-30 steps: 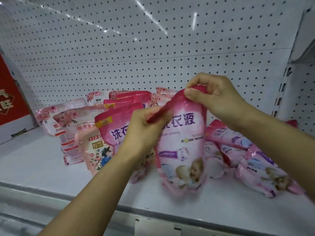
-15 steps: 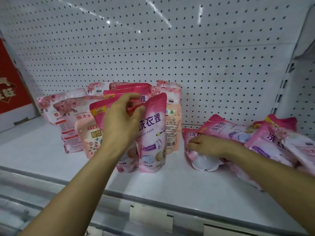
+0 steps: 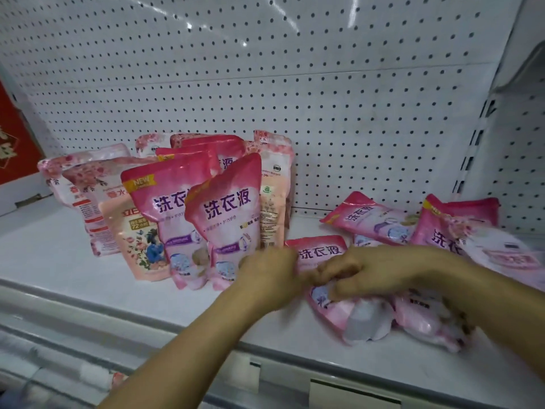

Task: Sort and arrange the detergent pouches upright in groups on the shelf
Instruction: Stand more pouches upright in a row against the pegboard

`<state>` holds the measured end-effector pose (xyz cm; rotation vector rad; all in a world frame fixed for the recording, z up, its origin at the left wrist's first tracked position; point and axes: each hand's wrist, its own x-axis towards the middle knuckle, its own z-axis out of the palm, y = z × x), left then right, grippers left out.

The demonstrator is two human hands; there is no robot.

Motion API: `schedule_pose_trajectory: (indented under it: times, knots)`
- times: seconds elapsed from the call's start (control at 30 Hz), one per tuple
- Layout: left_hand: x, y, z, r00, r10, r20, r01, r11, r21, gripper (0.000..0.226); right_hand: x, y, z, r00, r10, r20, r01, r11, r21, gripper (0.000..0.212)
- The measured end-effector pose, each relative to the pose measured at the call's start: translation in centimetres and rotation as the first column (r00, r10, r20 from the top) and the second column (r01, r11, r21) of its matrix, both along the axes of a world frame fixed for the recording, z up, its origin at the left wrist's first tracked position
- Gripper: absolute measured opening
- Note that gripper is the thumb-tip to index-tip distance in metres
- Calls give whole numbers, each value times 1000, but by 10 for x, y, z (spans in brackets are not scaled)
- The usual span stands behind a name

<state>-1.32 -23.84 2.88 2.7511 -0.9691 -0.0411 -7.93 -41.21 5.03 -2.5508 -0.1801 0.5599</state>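
Several pink and peach detergent pouches stand upright in a cluster at the left of the white shelf [image 3: 59, 261]; the front pink pouch [image 3: 227, 214] stands free, a little in front of another pink pouch [image 3: 165, 202]. To their right a pink pouch [image 3: 321, 252] lies flat with its top toward the back. My left hand [image 3: 271, 276] grips its left edge, and my right hand [image 3: 368, 270] curls over its middle. My hands hide the middle of this pouch. More pink pouches [image 3: 377, 222] lie in a loose pile at the right.
A white pegboard wall [image 3: 295, 84] backs the shelf and a pegboard side panel [image 3: 519, 160] closes the right end. A red sign [image 3: 14, 143] stands at the far left. The shelf's front rail [image 3: 339, 388] carries label holders.
The pouch held in both hands was stood upright at the front of the left cluster. My left hand let go of it and moved right to the lying pouch, where my right hand rests.
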Motion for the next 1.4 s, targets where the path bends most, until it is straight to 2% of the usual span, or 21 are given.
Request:
schedule_pose_trajectory:
  times: [0.03,0.07,0.17,0.2,0.27,0.3,0.33,0.4,0.47,0.53,0.6,0.73,0.8,0.87,0.93,1.03,1.1,1.17,1.23,1.3,1.4]
  knots:
    - [8,-3,-7,993,88,-82,-85,996,40,48,-3,-2,0,1000,10,-18,-10,1000,5,39]
    - [13,-5,-8,978,141,-152,-142,990,3,51,-6,-5,1,999,12,-39,-11,1000,14,37]
    - [14,-11,-9,888,129,-441,-270,924,-272,59,-13,-16,2,998,-30,-59,37,990,134,26]
    - [6,-16,-10,812,74,-579,-350,855,-383,55,-14,-20,1,996,-81,-48,89,974,208,21]
    - [0,-30,-19,626,-100,-773,-581,602,-548,50,-13,-24,-5,976,-216,-7,207,923,324,15]
    - [-3,-37,-25,567,-172,-805,-663,485,-570,46,-14,-24,-7,959,-283,29,254,898,360,14]
    - [-7,-43,-27,541,-217,-813,-706,408,-578,41,-15,-23,-9,936,-341,85,284,875,392,15]
    - [-16,-51,-23,510,-261,-819,-750,332,-573,23,-18,-19,-9,869,-427,248,279,839,467,16]
    - [-23,-54,-12,503,-323,-801,-753,291,-590,3,-24,-21,2,763,-486,427,242,826,508,16]
    - [-27,-50,2,516,-354,-780,-750,254,-611,6,-28,-33,20,655,-528,541,242,825,511,17]
    - [-28,-42,17,579,-342,-740,-721,210,-661,8,-32,-48,37,597,-553,581,262,819,510,19]
    - [-37,-21,54,785,-363,-502,-508,87,-857,7,-31,-62,53,573,-546,611,280,831,480,22]
    - [-36,-12,63,910,-264,-319,-316,53,-947,10,-23,-65,58,576,-530,623,298,845,444,19]
    - [-27,-3,64,979,-94,-180,-177,42,-983,11,-9,-71,59,619,-490,614,334,872,358,14]
    - [-15,6,61,987,42,-158,-161,72,-984,9,12,-79,59,691,-429,582,380,900,213,16]
    - [-3,15,47,962,178,-207,-240,191,-952,11,46,-93,53,803,-372,467,433,901,-26,27]
    - [-2,21,44,957,258,-133,-204,269,-941,20,65,-104,47,854,-364,372,449,877,-170,35]
    - [-5,27,51,962,272,3,-92,335,-938,34,78,-112,41,880,-361,308,446,850,-279,39]
    - [-5,32,62,949,271,159,14,469,-883,39,88,-118,38,884,-372,283,453,832,-322,37]
    - [-1,34,71,901,276,335,75,662,-746,35,95,-120,37,872,-414,261,483,810,-331,32]
    - [2,35,83,832,238,502,33,881,-473,31,108,-118,37,823,-513,244,567,775,-280,30]
